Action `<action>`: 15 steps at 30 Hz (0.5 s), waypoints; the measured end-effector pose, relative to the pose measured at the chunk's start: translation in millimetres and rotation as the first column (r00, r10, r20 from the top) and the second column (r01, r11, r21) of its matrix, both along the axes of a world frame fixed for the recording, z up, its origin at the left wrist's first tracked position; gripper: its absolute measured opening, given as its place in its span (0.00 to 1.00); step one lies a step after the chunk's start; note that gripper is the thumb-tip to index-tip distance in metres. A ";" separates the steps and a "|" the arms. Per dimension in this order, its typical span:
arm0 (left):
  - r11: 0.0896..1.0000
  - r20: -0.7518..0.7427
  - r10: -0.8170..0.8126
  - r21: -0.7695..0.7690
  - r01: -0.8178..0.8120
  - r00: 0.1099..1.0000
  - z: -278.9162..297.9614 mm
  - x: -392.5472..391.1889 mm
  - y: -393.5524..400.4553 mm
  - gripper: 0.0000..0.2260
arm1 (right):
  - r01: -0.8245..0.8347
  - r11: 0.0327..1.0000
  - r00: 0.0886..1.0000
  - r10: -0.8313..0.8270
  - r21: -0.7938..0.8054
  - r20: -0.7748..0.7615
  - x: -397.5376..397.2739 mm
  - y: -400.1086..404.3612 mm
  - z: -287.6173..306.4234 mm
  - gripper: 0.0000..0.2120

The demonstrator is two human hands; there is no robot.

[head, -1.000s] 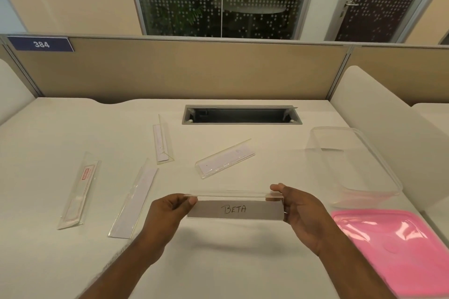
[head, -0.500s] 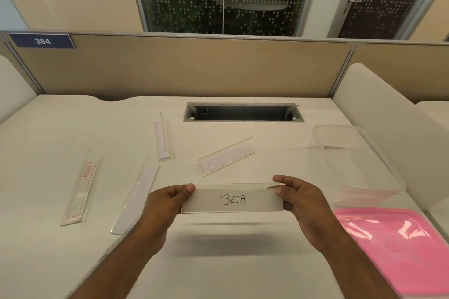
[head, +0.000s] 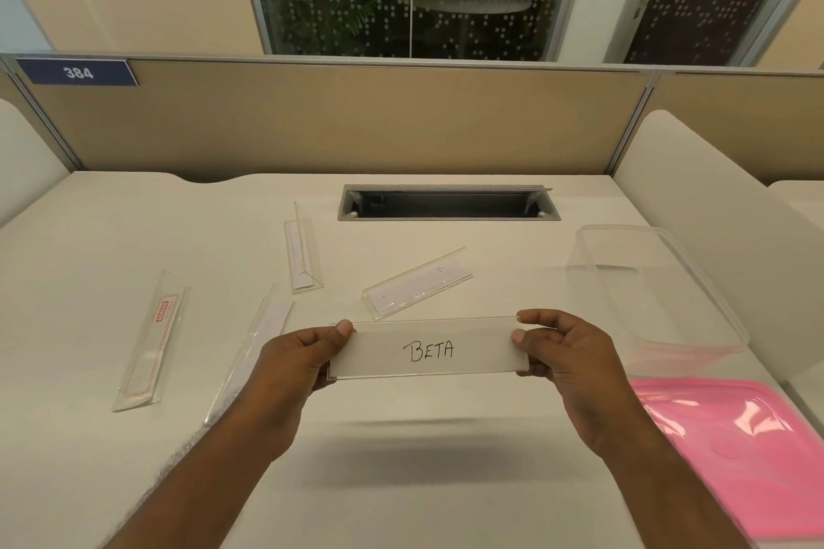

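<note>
A clear acrylic name holder [head: 428, 350] with a white card reading "BETA" hangs above the white desk [head: 401, 481], its face turned towards me. My left hand [head: 296, 363] pinches its left end, thumb on the front. My right hand [head: 566, 357] pinches its right end the same way. Several other clear holders lie on the desk: one with a red-printed card [head: 151, 341] at the left, one [head: 249, 352] partly behind my left wrist, one [head: 303, 250] further back, one [head: 417, 283] just beyond the held one.
A clear plastic box [head: 651, 285] stands open at the right, with its pink lid [head: 740, 450] lying in front of it. A cable slot [head: 448, 204] is cut into the desk at the back. A beige partition with a "384" plate [head: 78, 72] closes the far side.
The BETA holder has been lifted off the desk and tilted so its face points at me. Both hands rose with it and kept their hold.
</note>
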State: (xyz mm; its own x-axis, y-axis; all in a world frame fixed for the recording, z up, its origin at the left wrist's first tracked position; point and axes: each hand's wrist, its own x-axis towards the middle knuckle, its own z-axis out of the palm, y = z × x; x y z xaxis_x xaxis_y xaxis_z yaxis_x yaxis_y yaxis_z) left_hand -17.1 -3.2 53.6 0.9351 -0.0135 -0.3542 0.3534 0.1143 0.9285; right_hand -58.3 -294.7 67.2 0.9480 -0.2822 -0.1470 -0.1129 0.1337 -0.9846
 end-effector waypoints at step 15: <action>0.996 0.109 -0.042 0.084 0.033 0.993 13.7 -2.5 8.2 0.09 | -0.026 1.000 0.997 0.026 0.007 0.073 -4.1 -2.2 10.7 0.08</action>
State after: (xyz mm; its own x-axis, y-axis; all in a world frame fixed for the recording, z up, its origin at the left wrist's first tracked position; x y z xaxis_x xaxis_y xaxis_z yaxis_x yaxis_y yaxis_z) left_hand -19.7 5.0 67.3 0.9680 -0.0246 -0.2499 0.2504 0.0245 0.9678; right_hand -62.3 -297.0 77.9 0.9633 -0.2565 -0.0789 -0.0439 0.1392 -0.9893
